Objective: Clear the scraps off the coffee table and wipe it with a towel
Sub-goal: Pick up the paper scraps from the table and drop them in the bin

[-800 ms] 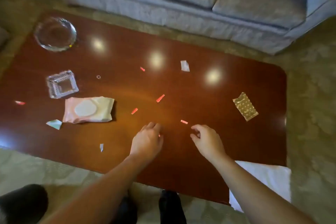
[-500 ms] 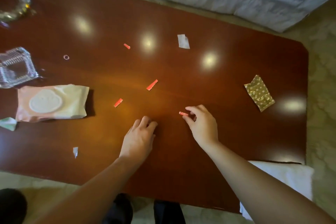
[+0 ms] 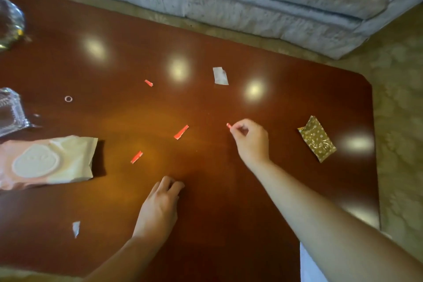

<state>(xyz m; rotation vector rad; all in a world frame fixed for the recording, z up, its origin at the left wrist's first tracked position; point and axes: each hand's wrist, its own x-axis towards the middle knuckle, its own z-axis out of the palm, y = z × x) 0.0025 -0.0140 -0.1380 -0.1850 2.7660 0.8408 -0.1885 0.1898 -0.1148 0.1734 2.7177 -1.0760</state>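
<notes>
Change since earlier frames: right hand [image 3: 251, 142] has lifted the small red paper scrap [image 3: 228, 125] off the glossy red-brown wooden coffee table [image 3: 114, 64]; half a second ago that scrap lay flat at the fingertips.
Head view, right hand: thumb and forefinger pinch the scrap by one end, the other fingers curled in; the hand hangs just above the tabletop.
Head view, left hand: left hand [image 3: 160, 208] rests on the table toward the front edge, fingers bent under; whether it holds anything cannot be told.
Red scraps outstanding: three red paper strips lie loose, one [image 3: 181, 132] left of the right hand, one [image 3: 136, 157] nearer the left hand, one [image 3: 148, 83] further back.
Other scraps outstanding: torn white paper piece [image 3: 220, 76] toward the far side; gold dotted foil wrapper [image 3: 317, 139] right of the right hand; small white sliver [image 3: 76, 229] front left.
Towel: white folded towel [image 3: 309, 265] at the front right corner, partly hidden by the right forearm, not in use.
Other items: pink-and-cream wipes packet [image 3: 48, 162] and clear square glass ashtray [image 3: 10, 110] at the left edge.
Progress, as judged: early. Collection is under way, most scraps are on the table, wiping not begun.
</notes>
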